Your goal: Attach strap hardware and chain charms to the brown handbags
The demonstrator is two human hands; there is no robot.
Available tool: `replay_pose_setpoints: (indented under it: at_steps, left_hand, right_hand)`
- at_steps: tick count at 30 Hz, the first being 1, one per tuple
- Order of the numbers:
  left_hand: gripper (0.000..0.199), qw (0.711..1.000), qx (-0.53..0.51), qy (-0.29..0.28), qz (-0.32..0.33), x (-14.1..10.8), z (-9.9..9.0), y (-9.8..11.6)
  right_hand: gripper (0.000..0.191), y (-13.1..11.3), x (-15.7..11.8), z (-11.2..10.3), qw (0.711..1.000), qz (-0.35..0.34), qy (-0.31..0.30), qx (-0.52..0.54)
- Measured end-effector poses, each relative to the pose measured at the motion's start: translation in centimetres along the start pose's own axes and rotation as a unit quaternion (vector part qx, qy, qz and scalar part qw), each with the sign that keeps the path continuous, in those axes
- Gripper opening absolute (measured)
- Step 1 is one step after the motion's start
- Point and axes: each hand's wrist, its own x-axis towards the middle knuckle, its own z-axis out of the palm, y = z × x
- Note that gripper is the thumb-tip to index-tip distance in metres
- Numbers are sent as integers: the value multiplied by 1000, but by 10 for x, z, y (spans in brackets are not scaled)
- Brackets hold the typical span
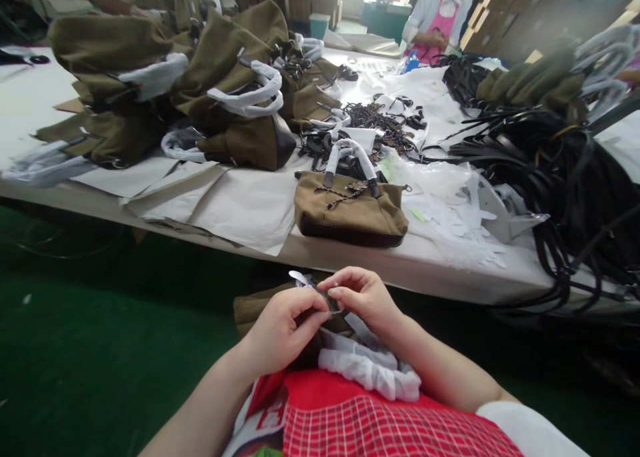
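Olive cloth bag [253, 308], one, at the lap, just short of the table [425, 269]; its white-wrapped handle [370, 372] lies against the red apron [380, 427]. Small dark piece [333, 304], one, above the bag, is pinched between the fingertips of left hand [287, 324] and right hand [364, 300]; exact kind cannot be told. Handling, as judged: bag light, soft, apt to sag, wrapping slippery; hold by the handle. Piece likely light, fiddly, easily dropped; hold by its edges.
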Motion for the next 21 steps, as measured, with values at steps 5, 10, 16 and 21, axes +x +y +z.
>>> replay_pose_setpoints:
  at_steps: [5, 10, 16, 21]
  left_hand:
    - [14, 1000, -2, -14, -2, -1, -2, -1]
    - [16, 995, -60, 80, 8, -3, -1, -2]
    - [16, 988, -1, 154, -5, -6, 11, 2]
    - [18, 980, 50, 192, 5, -6, 15, 5]
  right_hand:
    - [22, -3, -2, 2, 1000, 13, -1, -13]
    - [25, 3, -3, -1, 998, 31, -12, 58]
    - [28, 3, -6, 3, 996, 65, -16, 60]
    - [31, 1, -6, 7, 995, 79, -10, 64]
